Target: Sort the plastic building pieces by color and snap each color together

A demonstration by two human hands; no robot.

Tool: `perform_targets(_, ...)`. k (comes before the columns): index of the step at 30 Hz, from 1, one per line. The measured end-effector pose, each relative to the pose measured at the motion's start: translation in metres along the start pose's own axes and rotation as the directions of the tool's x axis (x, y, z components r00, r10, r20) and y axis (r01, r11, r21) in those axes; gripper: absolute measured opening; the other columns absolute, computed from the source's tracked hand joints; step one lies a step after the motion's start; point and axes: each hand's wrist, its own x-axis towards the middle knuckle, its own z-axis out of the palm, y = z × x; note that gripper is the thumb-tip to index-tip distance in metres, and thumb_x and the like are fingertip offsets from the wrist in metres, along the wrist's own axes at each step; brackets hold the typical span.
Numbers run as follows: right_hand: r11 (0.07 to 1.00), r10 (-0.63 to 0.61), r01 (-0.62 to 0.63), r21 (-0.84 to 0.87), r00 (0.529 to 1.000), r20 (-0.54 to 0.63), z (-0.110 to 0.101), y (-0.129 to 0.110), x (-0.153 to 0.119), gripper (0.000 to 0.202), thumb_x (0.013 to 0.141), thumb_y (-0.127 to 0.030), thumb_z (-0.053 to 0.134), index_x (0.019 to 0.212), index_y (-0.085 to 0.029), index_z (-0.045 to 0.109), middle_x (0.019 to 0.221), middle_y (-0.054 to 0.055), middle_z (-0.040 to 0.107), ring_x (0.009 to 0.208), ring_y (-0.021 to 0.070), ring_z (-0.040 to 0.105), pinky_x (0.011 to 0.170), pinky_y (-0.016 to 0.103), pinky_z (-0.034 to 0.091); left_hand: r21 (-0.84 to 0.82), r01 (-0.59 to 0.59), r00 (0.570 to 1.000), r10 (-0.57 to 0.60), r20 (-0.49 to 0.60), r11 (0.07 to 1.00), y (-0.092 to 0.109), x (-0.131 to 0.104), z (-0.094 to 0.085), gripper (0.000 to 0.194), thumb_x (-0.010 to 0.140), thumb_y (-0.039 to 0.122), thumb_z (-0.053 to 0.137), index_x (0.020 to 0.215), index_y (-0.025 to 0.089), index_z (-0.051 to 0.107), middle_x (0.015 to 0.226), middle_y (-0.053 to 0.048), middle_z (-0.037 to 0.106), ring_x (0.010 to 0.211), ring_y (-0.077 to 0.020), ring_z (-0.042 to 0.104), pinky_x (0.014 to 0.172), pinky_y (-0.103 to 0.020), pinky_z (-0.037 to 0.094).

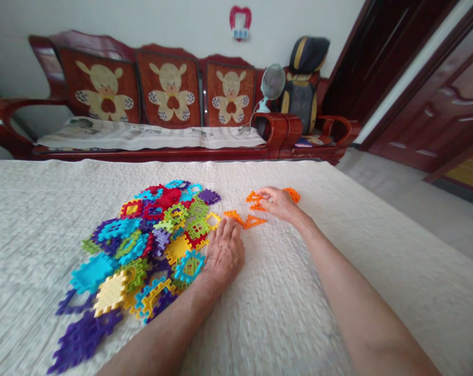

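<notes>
My left hand [224,251] lies palm down and open on the white textured surface [338,250], at the right edge of the heap of colourful plastic interlocking tiles [142,245]. Its fingertips reach toward an orange plastic tile [236,215]. My right hand [280,202] rests on the small group of orange plastic tiles [256,201], fingers bent over them; whether it grips one I cannot tell. Behind stands a red wooden sofa [174,104].
</notes>
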Motion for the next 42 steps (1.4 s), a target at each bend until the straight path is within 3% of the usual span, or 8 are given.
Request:
perform_targets(4,0.997,0.082,-0.082,0.009,0.997,-0.002,-0.011,0.015,0.002,0.031,0.074,-0.015,0.059,0.103,-0.02,0.069,0.101,0.003,0.072,0.088,0.0171,0.066,0.081,0.03,0.053,0.01,-0.037,0.999,0.036,0.04,0.999,-0.002,0.0,0.001,0.048,0.093,0.021,0.037,0.139,0.021,0.048,0.154,-0.003,0.038,0.142,-0.0281,0.031,0.111,-0.05,0.036)
perform_targets(14,0.994,0.085,-0.081,-0.073,0.995,0.054,-0.007,0.029,0.001,0.04,0.071,-0.007,0.058,0.107,-0.02,0.067,0.1,0.004,0.073,0.092,0.0169,0.067,0.084,0.028,0.052,0.047,-0.081,0.996,0.079,0.042,0.996,-0.002,0.001,-0.002,0.046,0.093,0.021,0.036,0.135,0.02,0.053,0.15,-0.003,0.044,0.139,-0.0287,0.036,0.107,-0.049,0.039)
perform_targets(20,0.989,0.083,-0.101,-0.112,0.984,-0.155,-0.05,0.048,-0.009,0.043,0.07,-0.006,0.056,0.11,-0.021,0.066,0.106,0.005,0.071,0.098,0.0169,0.066,0.09,0.031,0.05,0.054,-0.073,0.997,0.072,0.025,0.996,-0.005,0.0,0.0,0.045,0.094,0.021,0.037,0.135,0.023,0.054,0.149,-0.004,0.045,0.139,-0.0284,0.037,0.107,-0.051,0.038)
perform_targets(25,0.941,0.237,-0.307,-0.143,0.898,-0.37,-0.08,0.084,-0.027,0.046,0.069,-0.01,0.057,0.113,-0.019,0.065,0.104,0.005,0.069,0.092,0.0164,0.064,0.084,0.028,0.051,0.043,-0.11,0.993,0.111,-0.028,0.993,-0.007,0.001,0.004,0.045,0.094,0.02,0.037,0.135,0.022,0.054,0.147,-0.006,0.048,0.137,-0.0273,0.039,0.107,-0.047,0.039)
perform_targets(29,0.852,0.357,-0.444,-0.275,0.879,-0.316,-0.09,0.092,-0.048,0.038,0.069,-0.008,0.058,0.104,-0.018,0.069,0.096,0.005,0.068,0.085,0.0162,0.063,0.081,0.025,0.049,0.032,-0.113,0.993,0.114,-0.029,0.993,-0.007,0.001,0.002,0.045,0.094,0.021,0.037,0.134,0.019,0.055,0.148,-0.007,0.046,0.137,-0.0277,0.04,0.106,-0.047,0.04)
perform_targets(33,0.787,0.382,-0.456,-0.415,0.889,-0.253,-0.09,0.078,-0.063,0.038,0.067,-0.004,0.059,0.101,-0.018,0.07,0.101,0.009,0.066,0.088,0.0176,0.063,0.084,0.026,0.047,0.043,-0.114,0.993,0.116,-0.027,0.993,-0.005,0.001,-0.001,0.045,0.094,0.02,0.036,0.134,0.019,0.055,0.148,-0.008,0.047,0.136,-0.0276,0.041,0.106,-0.047,0.04)
perform_targets(38,0.892,0.406,-0.373,-0.255,0.909,0.094,-0.092,0.072,-0.064,0.042,0.063,-0.017,0.071,0.104,-0.024,0.069,0.095,0.002,0.069,0.079,0.0175,0.065,0.072,0.026,0.051,0.057,-0.117,0.993,0.118,-0.028,0.992,-0.005,0.001,-0.001,0.044,0.094,0.022,0.035,0.134,0.018,0.055,0.146,-0.008,0.049,0.136,-0.0277,0.041,0.105,-0.046,0.04)
perform_targets(42,0.89,0.396,-0.375,-0.259,0.918,0.033,-0.097,0.08,-0.062,0.046,0.061,-0.023,0.073,0.106,-0.024,0.069,0.112,0.004,0.067,0.095,0.0203,0.064,0.08,0.027,0.051,0.072,-0.118,0.993,0.12,-0.018,0.99,-0.004,0.001,-0.002,0.044,0.095,0.022,0.034,0.133,0.018,0.055,0.146,-0.008,0.049,0.136,-0.0277,0.041,0.105,-0.045,0.039)
